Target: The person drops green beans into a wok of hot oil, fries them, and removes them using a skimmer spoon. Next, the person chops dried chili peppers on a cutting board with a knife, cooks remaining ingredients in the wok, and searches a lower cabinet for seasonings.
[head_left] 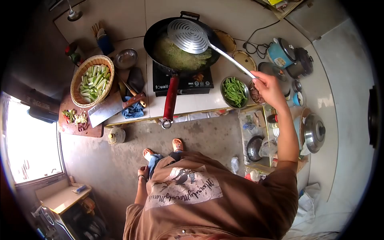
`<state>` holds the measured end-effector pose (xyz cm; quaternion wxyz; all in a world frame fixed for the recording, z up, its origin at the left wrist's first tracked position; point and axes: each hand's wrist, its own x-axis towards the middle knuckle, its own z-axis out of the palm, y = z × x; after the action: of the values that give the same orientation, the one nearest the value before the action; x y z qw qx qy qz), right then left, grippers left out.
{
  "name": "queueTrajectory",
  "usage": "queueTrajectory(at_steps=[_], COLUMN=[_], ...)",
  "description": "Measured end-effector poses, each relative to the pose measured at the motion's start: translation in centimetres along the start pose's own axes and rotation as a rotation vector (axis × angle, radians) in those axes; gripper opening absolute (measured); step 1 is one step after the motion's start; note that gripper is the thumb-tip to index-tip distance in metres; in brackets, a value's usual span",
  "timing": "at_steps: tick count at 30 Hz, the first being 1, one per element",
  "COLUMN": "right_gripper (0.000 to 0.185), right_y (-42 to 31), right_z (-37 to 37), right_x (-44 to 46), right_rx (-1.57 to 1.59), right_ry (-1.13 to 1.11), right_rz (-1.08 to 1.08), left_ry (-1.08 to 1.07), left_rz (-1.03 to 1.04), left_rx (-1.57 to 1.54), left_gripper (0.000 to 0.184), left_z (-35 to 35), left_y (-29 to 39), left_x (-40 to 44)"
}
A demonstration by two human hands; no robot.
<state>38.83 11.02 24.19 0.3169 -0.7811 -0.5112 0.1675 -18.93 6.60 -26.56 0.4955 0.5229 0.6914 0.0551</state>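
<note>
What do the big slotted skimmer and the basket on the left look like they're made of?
Skimmer: shiny, smooth metal, probably stainless steel, given its bright silvery highlights.
Basket: woven, matte, likely bamboo or wicker, judging by its tan braided rim.

the skimmer (188, 37) is shiny metal, the wok handle (172, 97) glossy, the basket (75, 86) woven, the rag (133, 111) matt cloth.
</note>
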Motion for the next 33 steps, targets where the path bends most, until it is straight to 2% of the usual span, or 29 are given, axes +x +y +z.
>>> queueTrajectory(at_steps=[3,4,7,8,14,17,19,22,27,30,31,33], right_gripper=[0.027,0.028,0.028,0.027,0.027,0.027,0.027,0.027,0.027,0.028,0.029,0.031], right_y=[-1.2,-1.4,-2.8,-2.5,-0.6,0.4,0.2,0.7,0.9,-1.4,-0.6,1.9], right_z=[1.2,1.7,3.8,4.3,7.2,7.8,7.3,6.4,5.9,6.2,6.5,7.3], right_x=[-1.7,-2.0,-2.6,-2.2,-0.4,0.9,1.5,2.7,3.0,1.7,1.7,1.6], right_rx=[-0.015,-0.208,-0.335,-0.396,-0.453,-0.54,-0.612,-0.724,-0.824,-0.752,-0.683,-0.54], right_ry=[-0.043,-0.056,0.073,0.112,0.195,0.296,0.316,0.346,0.332,0.174,0.204,0.258], right_rz=[0.021,-0.055,-0.16,-0.266,-0.199,-0.328,-0.306,-0.271,-0.177,0.027,-0.091,-0.32], left_ry=[-0.05,-0.064,-0.111,-0.122,-0.151,-0.177,-0.166,-0.146,-0.128,-0.165,-0.186,-0.19], left_rz=[-0.07,-0.047,0.025,0.027,0.061,0.151,0.175,0.05,0.081,0.024,-0.005,0.094], left_rx=[-0.019,0.0,0.161,0.158,0.178,0.231,0.347,0.233,0.301,0.269,0.248,0.075], left_gripper=[0.035,0.037,0.038,0.039,0.041,0.043,0.044,0.045,0.043,0.042,0.042,0.042], left_z=[-0.9,-1.1,-2.0,-2.2,-2.2,-3.8,-3.0,-2.2,-3.1,-3.6,-3.7,-4.1], left_y=[1.3,1.0,0.3,0.1,-3.9,-4.1,-6.6,-6.9,-6.7,-6.7,-6.8,-7.9], left_x=[0.4,1.0,2.8,3.3,7.3,7.5,9.9,10.8,11.1,10.9,10.7,11.0])
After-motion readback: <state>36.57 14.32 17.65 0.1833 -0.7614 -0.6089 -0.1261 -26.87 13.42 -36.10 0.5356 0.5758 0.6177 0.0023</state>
